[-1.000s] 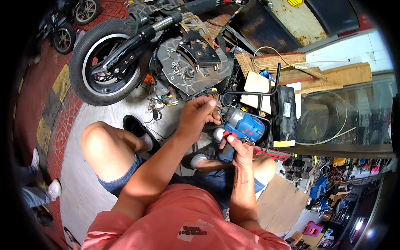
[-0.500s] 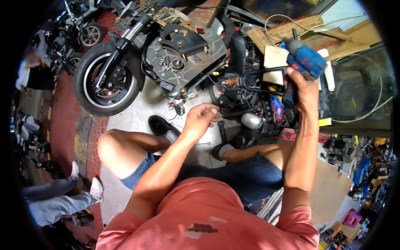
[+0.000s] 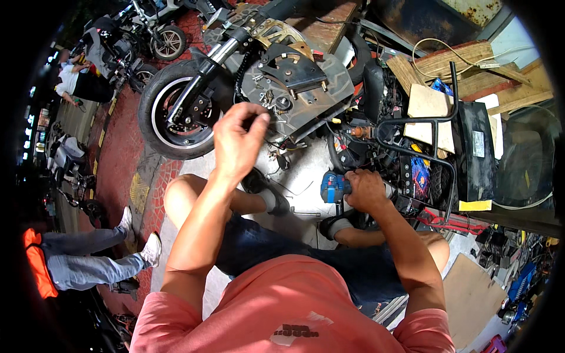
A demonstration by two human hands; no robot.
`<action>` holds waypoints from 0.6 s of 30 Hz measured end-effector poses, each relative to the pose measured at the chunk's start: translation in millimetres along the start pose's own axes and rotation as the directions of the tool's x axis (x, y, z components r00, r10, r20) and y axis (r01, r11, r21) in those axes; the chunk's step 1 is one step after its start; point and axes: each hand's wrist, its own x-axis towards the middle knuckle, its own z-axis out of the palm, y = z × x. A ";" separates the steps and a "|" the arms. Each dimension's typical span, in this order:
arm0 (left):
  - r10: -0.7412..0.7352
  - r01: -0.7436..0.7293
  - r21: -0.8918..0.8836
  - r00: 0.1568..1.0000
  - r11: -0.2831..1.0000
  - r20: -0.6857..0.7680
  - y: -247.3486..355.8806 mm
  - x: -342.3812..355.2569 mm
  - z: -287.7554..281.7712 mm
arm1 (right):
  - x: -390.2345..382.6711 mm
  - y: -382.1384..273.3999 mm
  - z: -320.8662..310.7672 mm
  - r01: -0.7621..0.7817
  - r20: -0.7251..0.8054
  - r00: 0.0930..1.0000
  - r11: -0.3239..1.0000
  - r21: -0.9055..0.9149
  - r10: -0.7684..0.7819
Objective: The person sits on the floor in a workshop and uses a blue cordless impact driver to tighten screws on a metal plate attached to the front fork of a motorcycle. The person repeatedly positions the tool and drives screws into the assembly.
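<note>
My left hand [image 3: 238, 141] is raised at the near edge of a dark metal deck [image 3: 329, 106], close to several loose bolts [image 3: 268, 97] and a small round black part [image 3: 283, 104]. Its thumb stands apart from the bent fingers, which are partly hidden, and nothing shows in it. Low over the floor, my right hand [image 3: 368, 191] grips a blue cordless drill [image 3: 333, 187]. A black slotted bracket [image 3: 292, 69] lies on the deck. Beside it are a fork tube [image 3: 219, 57] and a front wheel [image 3: 176, 112].
A black tubular frame [image 3: 435, 138] and a blue-wrapped pack [image 3: 419, 176] lie right of the deck. Wooden boards [image 3: 456, 56] are stacked behind. On the floor lies a metal rod tool [image 3: 306, 213]. Another person's legs [image 3: 97, 247] are at the left, near parked scooters [image 3: 168, 42].
My left hand has moved left and up toward the bolts on the deck. The drill in my right hand has come down and left from the boards to near the floor. The view has shifted.
</note>
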 end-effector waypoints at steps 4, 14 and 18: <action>0.066 -0.071 0.210 0.997 0.975 0.033 14.6 5.5 17.9 | 13.5 -8.0 -9.3 0.009 -0.034 0.999 1.000 0.023 -0.009; -0.023 0.048 0.276 0.995 0.960 -0.094 8.8 13.2 38.4 | 13.7 -13.5 -23.0 -0.004 0.004 1.000 0.999 0.053 0.004; -0.059 0.064 0.023 0.978 0.998 -0.198 -3.0 8.6 41.3 | 10.7 -13.2 -24.9 0.005 0.008 1.000 1.000 0.018 -0.005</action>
